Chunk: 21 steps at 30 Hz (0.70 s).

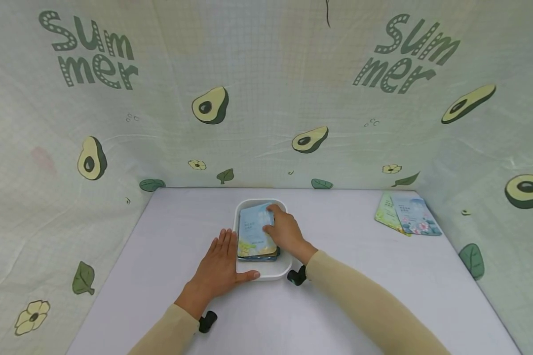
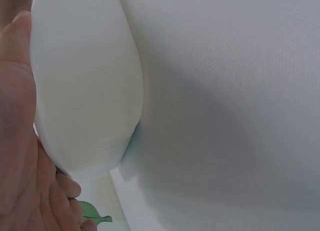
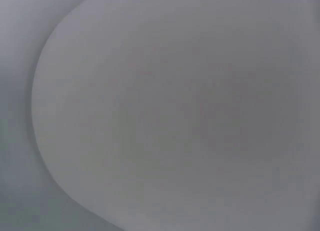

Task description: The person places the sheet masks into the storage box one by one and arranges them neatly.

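Note:
A white tray (image 1: 266,272) with rounded corners sits on the table, holding a stack of flat printed sachets. The top sachet (image 1: 254,231) is light blue with yellow flowers at its near end; edges of others show beneath. My right hand (image 1: 286,231) pinches the top sachet at its right side, fingertips and thumb over its edge. My left hand (image 1: 219,266) lies along the tray's left side with straight fingers, its thumb at the near rim. In the left wrist view, that hand (image 2: 25,126) touches the tray's outer wall (image 2: 90,86). The right wrist view shows only a blurred pale surface.
At the table's far right lie a green sachet (image 1: 387,213) and a blue sachet with pink flowers (image 1: 415,215), partly overlapping. A patterned cloth (image 1: 266,64) hangs behind and at both sides of the white table (image 1: 195,209).

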Each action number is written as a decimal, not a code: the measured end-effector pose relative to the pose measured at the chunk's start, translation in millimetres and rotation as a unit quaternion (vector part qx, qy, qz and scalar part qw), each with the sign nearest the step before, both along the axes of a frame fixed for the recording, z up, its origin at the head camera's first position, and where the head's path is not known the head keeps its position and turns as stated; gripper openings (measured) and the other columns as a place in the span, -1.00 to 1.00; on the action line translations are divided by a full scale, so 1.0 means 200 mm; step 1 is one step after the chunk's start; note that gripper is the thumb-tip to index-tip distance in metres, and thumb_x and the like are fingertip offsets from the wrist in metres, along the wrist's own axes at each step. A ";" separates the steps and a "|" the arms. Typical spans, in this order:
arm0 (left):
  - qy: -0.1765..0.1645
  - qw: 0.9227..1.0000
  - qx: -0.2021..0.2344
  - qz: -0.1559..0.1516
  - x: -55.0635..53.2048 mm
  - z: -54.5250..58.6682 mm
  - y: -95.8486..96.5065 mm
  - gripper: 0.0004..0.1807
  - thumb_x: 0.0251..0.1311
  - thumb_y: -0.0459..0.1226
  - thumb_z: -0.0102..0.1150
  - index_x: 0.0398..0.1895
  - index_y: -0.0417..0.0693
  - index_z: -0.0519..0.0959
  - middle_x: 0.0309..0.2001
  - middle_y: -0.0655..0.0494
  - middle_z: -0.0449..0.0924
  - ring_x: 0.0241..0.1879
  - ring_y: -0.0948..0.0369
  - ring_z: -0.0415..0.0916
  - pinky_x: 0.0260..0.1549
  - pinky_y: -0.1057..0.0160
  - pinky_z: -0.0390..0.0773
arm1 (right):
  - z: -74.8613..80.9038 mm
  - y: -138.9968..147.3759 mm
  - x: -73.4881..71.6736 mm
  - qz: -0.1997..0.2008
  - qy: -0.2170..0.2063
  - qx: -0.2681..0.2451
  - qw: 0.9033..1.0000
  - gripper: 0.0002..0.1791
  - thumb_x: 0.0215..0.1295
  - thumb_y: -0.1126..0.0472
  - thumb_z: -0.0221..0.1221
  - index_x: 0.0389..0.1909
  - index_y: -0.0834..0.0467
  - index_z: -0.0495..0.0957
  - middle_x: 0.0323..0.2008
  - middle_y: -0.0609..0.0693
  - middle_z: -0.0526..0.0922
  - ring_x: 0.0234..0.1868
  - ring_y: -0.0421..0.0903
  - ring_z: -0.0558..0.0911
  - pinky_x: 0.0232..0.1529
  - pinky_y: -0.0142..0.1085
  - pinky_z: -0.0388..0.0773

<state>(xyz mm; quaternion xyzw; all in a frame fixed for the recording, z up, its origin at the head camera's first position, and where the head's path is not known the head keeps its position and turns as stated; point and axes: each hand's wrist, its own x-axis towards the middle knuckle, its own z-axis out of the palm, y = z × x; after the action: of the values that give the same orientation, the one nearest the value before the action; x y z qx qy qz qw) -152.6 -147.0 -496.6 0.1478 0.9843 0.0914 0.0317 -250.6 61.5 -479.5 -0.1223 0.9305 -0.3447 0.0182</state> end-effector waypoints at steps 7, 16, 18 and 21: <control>-0.005 1.000 -0.001 0.001 0.00 0.01 0.00 0.41 0.17 0.57 0.04 0.65 -0.43 -0.02 0.66 -0.37 -0.04 0.69 -0.22 -0.18 0.62 -0.21 0.05 | 0.03 0.02 0.03 -0.001 0.059 0.070 0.996 -0.43 0.47 0.10 0.33 0.36 0.30 0.48 0.01 0.28 0.77 -0.10 0.13 0.80 -0.06 -0.01 0.77; -0.014 1.000 0.006 0.009 0.00 0.01 0.01 0.44 0.14 0.59 0.06 0.66 -0.41 -0.03 0.67 -0.34 -0.05 0.69 -0.21 -0.19 0.63 -0.19 0.05 | 0.03 0.22 0.04 -0.013 0.150 0.091 0.984 -0.55 0.56 0.02 0.22 0.23 0.27 0.61 0.13 0.22 0.73 0.14 0.13 0.71 0.08 0.03 0.74; -0.017 1.000 0.009 0.011 0.01 0.01 0.01 0.44 0.14 0.59 0.06 0.66 -0.40 -0.04 0.68 -0.34 -0.06 0.70 -0.20 -0.19 0.63 -0.19 0.04 | -0.01 0.30 0.03 -0.022 0.145 0.103 0.984 -0.51 0.57 0.00 0.21 0.28 0.28 0.57 0.20 0.23 0.69 0.22 0.16 0.66 0.15 0.04 0.71; -0.022 1.000 0.011 0.014 0.00 0.01 0.01 0.44 0.14 0.60 0.04 0.67 -0.39 -0.06 0.68 -0.32 -0.08 0.70 -0.19 -0.22 0.64 -0.18 0.02 | -0.07 0.46 0.00 -0.033 0.140 0.122 0.982 -0.43 0.56 0.00 0.22 0.35 0.34 0.49 0.27 0.29 0.61 0.31 0.24 0.59 0.27 0.11 0.62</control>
<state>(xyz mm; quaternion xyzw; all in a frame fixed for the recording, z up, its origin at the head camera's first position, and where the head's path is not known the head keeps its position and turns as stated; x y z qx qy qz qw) -152.1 -144.3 -494.7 0.1329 0.9842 0.1061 0.0501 -250.5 153.9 -493.0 -0.1350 0.9626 -0.2082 -0.1090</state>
